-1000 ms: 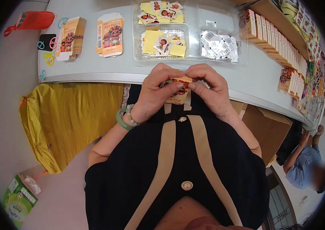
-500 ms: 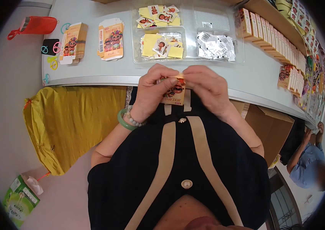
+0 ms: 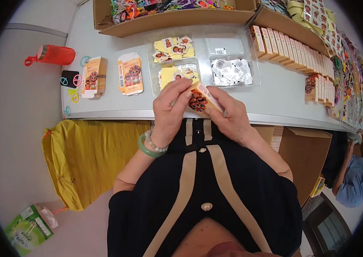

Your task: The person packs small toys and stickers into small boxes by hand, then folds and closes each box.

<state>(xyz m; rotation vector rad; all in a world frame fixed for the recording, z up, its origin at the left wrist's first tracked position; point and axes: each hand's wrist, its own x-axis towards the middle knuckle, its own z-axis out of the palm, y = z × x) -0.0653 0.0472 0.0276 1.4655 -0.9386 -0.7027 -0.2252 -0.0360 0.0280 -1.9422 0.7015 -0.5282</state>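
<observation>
Between both hands, above the table's front edge, is a small orange printed carton (image 3: 201, 99), tilted and standing out as a full box. My left hand (image 3: 173, 103) is closed on its left end, with a green bangle and a bead bracelet at the wrist. On the right end, my right hand (image 3: 231, 112) grips with the thumb on the near side. Just behind lies a clear plastic tray (image 3: 204, 64) holding yellow-backed sticker cards (image 3: 177, 48) and small white packets (image 3: 231, 72). Flat cartons (image 3: 131, 77) lie to the left in a pile.
More cartons (image 3: 93, 77) lie farther left, near a red bottle (image 3: 57, 55) and coloured rings (image 3: 74, 96). Rows of filled-out boxes (image 3: 293, 47) stand at right. A cardboard box (image 3: 173, 18) of colourful bits is at the back. A yellow cloth (image 3: 100, 158) hangs below; another person (image 3: 354, 180) sits at far right.
The carton has turned from front face toward me to tilted, showing its side. My hands have shifted to its two ends. The camera view has tilted up, showing more of the table's back.
</observation>
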